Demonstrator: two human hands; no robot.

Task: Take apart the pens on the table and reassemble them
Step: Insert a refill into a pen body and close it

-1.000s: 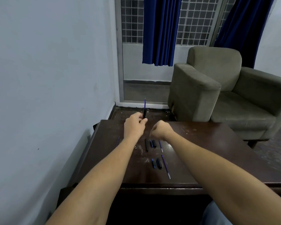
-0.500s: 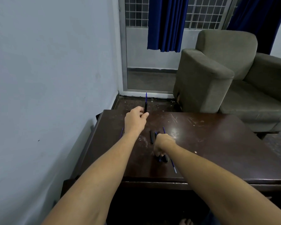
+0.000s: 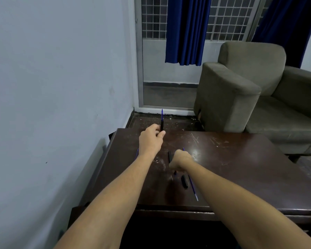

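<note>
With the left hand (image 3: pixel 151 141) grasping the upright pen (image 3: pixel 162 125), the right hand (image 3: pixel 180 159) has dropped, curled, onto the loose parts (image 3: pixel 184 181), likely fetching one, though I cannot tell whether it pinches any.

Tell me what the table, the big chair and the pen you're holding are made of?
Table: probably wood with dark glossy varnish; it mirrors light and shows pale scratches. Armchair: olive-grey cloth, matte and fuzzy-looking. Pen in the left hand: likely smooth black plastic, blue refill poking out; too small to be sure.
</note>
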